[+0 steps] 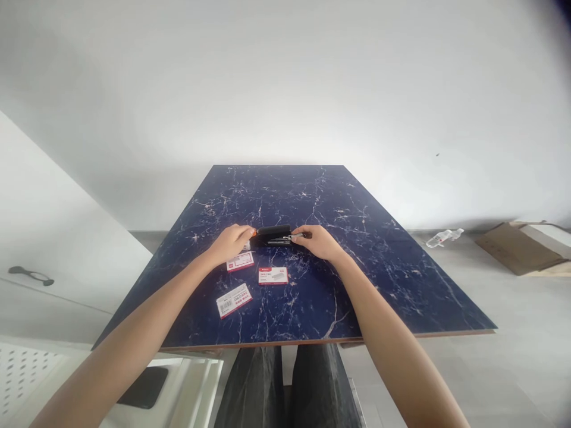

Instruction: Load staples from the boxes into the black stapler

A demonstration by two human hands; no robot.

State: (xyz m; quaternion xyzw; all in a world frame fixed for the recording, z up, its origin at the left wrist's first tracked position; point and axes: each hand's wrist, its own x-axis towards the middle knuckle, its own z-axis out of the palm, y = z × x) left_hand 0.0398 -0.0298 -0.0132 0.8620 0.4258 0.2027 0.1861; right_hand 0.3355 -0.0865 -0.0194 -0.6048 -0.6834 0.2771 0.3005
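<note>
A black stapler (273, 233) is held crosswise over the blue marbled table (285, 196). My left hand (228, 244) is closed on its left end, where a bit of orange shows at the fingertips. At the right end, the thumb and fingers of my right hand (317, 241) pinch a metal part of the stapler. Small red-and-white boxes lie close by: one box (241, 261) by my left wrist, another box (273, 276) below the stapler, and a third box (234, 301) nearer the front edge. Something white is partly hidden under my left fingers.
A white wall (285, 83) stands behind the table. On the floor to the right are a clear plastic bottle (439, 238) and an open cardboard box (513, 246). At left is a white cabinet panel with a dark handle (31, 276). My legs are under the front edge.
</note>
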